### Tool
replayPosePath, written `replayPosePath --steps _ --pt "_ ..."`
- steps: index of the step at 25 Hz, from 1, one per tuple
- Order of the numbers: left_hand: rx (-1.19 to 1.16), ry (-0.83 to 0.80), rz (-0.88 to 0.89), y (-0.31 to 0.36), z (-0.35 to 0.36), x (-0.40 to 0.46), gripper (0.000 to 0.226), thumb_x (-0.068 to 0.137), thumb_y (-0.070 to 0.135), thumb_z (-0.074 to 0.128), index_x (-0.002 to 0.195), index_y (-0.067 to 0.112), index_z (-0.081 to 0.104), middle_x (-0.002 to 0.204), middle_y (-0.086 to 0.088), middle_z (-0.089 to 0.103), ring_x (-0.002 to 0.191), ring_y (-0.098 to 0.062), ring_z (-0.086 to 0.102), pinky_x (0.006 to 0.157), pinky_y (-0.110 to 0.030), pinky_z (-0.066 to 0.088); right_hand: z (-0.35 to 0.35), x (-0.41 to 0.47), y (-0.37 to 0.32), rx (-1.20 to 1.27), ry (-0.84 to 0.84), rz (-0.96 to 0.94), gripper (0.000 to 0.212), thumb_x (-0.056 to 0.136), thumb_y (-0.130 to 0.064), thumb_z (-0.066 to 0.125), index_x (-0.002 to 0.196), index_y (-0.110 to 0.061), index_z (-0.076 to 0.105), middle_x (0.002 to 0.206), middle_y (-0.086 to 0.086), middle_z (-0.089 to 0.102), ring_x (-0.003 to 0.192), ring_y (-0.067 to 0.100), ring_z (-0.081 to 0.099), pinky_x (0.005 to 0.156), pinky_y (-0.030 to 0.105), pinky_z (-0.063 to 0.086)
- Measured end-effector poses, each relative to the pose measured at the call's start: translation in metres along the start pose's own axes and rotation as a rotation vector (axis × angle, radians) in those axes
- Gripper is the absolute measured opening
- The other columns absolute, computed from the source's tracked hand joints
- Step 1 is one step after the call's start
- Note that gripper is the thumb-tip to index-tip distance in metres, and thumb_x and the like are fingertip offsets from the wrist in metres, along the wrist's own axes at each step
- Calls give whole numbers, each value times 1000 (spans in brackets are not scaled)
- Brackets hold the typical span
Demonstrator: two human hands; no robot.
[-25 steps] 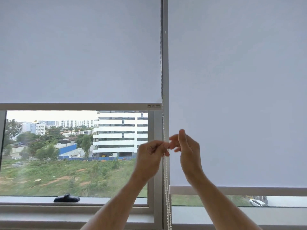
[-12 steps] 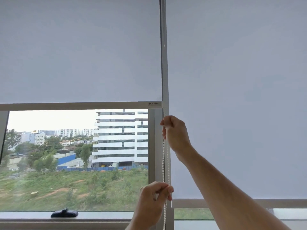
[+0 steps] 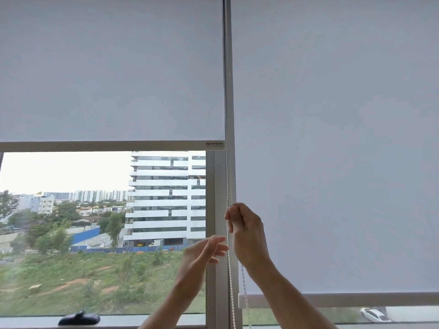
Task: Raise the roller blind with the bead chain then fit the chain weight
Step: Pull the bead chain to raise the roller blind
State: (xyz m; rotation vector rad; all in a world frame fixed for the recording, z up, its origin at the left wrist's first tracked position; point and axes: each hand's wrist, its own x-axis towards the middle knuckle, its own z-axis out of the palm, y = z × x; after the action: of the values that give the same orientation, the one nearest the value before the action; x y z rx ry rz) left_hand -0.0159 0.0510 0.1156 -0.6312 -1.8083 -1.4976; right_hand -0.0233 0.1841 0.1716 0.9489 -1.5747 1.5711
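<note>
Chain pinched in right hand, left hand open beside it; likely to slip, dropping blind.

label: "asianpaints" with logo | on: left roller blind's bottom rail, right end | other text: none legible

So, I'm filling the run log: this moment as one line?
right hand: gripping bead chain | left hand: open beside chain | left blind: part-raised | chain weight: unseen

The roller blind is matt, smooth grey cloth; the bead chain looks like white plastic beads.
</note>
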Motion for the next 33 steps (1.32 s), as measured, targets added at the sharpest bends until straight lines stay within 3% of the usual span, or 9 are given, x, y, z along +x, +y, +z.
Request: replayPosePath --steps 5,9,12,16,19,20,23,29,33 --pt "22 20 106 57 6 45 41 85 67 51 88 35 76 85 -2 77 82 -16 73 74 -27 58 7 -29 13 25 -22 11 41 104 -13 45 66 -28 50 55 -9 47 53 5 39 52 18 34" --pt "-89 -13 77 86 15 75 30 92 45 54 100 22 72 85 -5 78 80 -20 73 72 -28 59 12 -52 30 49 -37 56 37 102 -7 46 69 -21 54 53 -5 44 49 3 36 50 16 31" --pt "-50 56 87 85 18 78 27 96 29 59 77 21 75 63 -2 73 60 -12 68 61 -16 53 9 -62 42 37 -86 90 35 102 -8 48 72 -22 58 52 -6 51 49 2 42 52 18 34" --pt "-2 86 86 70 14 66 29 95 25 60 71 18 74 56 -1 69 55 -11 64 61 -16 53 -2 -62 50 195 -192 173 38 96 -34 44 74 -22 73 69 6 75 68 15 67 71 28 44" --pt "14 99 94 67 14 59 28 95 22 60 72 16 74 55 -1 68 58 -15 64 69 -24 55 -12 -47 49 265 -111 196 69 88 -71 34 89 -19 79 85 11 79 84 25 73 76 33 47" --pt "16 91 97 66 15 56 27 95 21 60 73 14 74 55 -1 67 57 -15 64 69 -24 55 -15 -37 46 267 -58 190 73 87 -75 31 90 -20 78 84 11 79 83 25 73 76 35 48" --pt "17 58 118 56 18 44 25 94 16 60 77 5 74 55 -3 67 55 -14 63 64 -20 54 -17 -1 27 180 25 166 58 97 -57 29 91 -24 76 79 4 77 78 15 72 76 35 48" --pt "31 34 100 34 21 30 26 94 13 62 70 9 73 52 -1 67 49 -7 59 59 -14 45 -4 74 -31 68 -60 186 31 106 -38 38 100 -24 65 82 -3 74 74 8 68 69 25 50" --pt "72 -12 100 23 24 23 24 90 29 63 70 21 73 54 0 69 52 -10 59 61 -24 45 5 100 -58 170 -103 201 34 107 -19 37 88 -17 65 56 -5 56 49 8 52 53 23 46"
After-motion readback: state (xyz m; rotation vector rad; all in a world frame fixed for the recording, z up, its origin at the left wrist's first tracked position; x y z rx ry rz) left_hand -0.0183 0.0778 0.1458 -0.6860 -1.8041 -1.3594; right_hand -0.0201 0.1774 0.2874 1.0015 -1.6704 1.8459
